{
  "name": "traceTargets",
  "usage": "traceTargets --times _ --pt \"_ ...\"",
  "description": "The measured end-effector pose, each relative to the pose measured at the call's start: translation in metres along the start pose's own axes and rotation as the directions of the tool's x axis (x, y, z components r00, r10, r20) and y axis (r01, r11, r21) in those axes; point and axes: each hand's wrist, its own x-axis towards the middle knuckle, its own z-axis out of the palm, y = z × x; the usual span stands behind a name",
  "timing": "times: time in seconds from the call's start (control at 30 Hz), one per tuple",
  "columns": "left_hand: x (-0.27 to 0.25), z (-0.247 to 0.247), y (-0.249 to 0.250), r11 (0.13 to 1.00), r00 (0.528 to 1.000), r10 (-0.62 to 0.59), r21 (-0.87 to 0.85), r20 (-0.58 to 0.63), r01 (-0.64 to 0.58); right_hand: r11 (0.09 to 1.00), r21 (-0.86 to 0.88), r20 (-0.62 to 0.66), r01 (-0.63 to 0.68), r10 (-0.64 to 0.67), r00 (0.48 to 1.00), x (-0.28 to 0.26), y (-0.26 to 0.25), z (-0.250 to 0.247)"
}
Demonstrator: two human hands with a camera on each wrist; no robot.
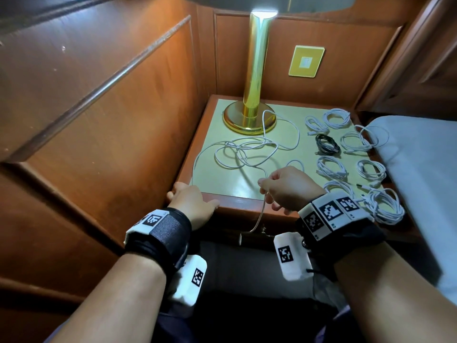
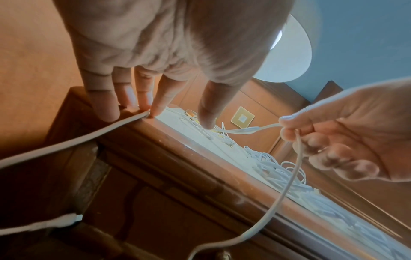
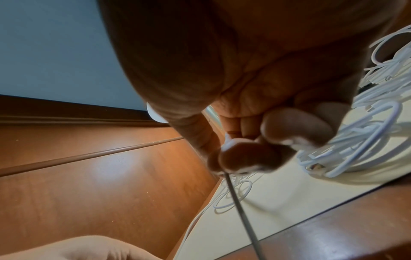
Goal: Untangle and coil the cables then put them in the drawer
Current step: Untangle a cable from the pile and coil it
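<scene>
A loose white cable [image 1: 247, 149] lies tangled in the middle of the nightstand top [image 1: 222, 180]. My right hand [image 1: 264, 185] pinches one strand of it between thumb and forefinger above the front edge. The free end [image 1: 258, 219] hangs down in front of the dark drawer front [image 1: 222, 229]. The left wrist view shows the same pinch by the right hand [image 2: 289, 130], with the strand [image 2: 286, 186] dropping below it. My left hand [image 1: 190, 198] rests with straight fingers [image 2: 155, 102] on the front left corner. Right hand [image 3: 244, 154] and strand [image 3: 240, 211] also show from the right wrist.
Several coiled white cables [image 1: 331, 167] and one black coil [image 1: 326, 143] lie in rows on the right side of the top. A brass lamp [image 1: 252, 112] stands at the back. Wood panelling [image 1: 99, 120] closes the left side; a bed [image 1: 420, 169] lies to the right.
</scene>
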Motion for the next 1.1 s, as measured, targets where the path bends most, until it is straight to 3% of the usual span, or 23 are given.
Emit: traceTargets --times 0.2,0.4,0.47,0.53,0.6,0.8,0.97,1.1 --pt "0.003 -0.004 -0.014 0.995 0.993 -0.095 -0.032 -0.071 0.093 0.999 -0.051 0.018 -0.009 0.010 1.000 0.001 0.004 0.001" --pt "0.012 -0.002 -0.020 0.964 0.985 -0.043 -0.265 -0.169 -0.003 0.997 -0.074 0.052 -0.010 0.014 0.999 0.002 0.004 0.003" --pt "0.011 -0.007 -0.013 0.875 0.968 -0.026 -0.473 -0.251 -0.099 0.999 -0.039 0.066 -0.018 0.020 0.998 0.003 0.005 0.005" --pt "0.006 -0.014 -0.004 0.728 0.935 -0.010 -0.643 -0.355 -0.237 0.999 0.025 0.076 -0.031 0.029 0.997 0.004 0.006 0.008" --pt "0.004 -0.022 -0.001 0.628 0.903 -0.015 -0.706 -0.430 -0.326 0.998 0.052 0.060 -0.034 0.031 0.998 0.006 0.007 0.009" --pt "0.007 -0.035 -0.008 0.415 0.852 -0.166 -0.819 -0.496 -0.396 0.997 0.070 0.027 -0.023 0.021 0.999 0.007 0.003 0.013" --pt "0.001 -0.042 -0.008 0.337 0.802 -0.183 -0.803 -0.568 -0.492 0.998 0.055 -0.020 -0.008 0.009 1.000 0.011 0.001 0.017" --pt "-0.003 -0.045 -0.009 0.319 0.796 -0.200 -0.806 -0.571 -0.499 0.965 0.253 0.004 -0.072 0.074 0.997 0.018 0.000 0.019"
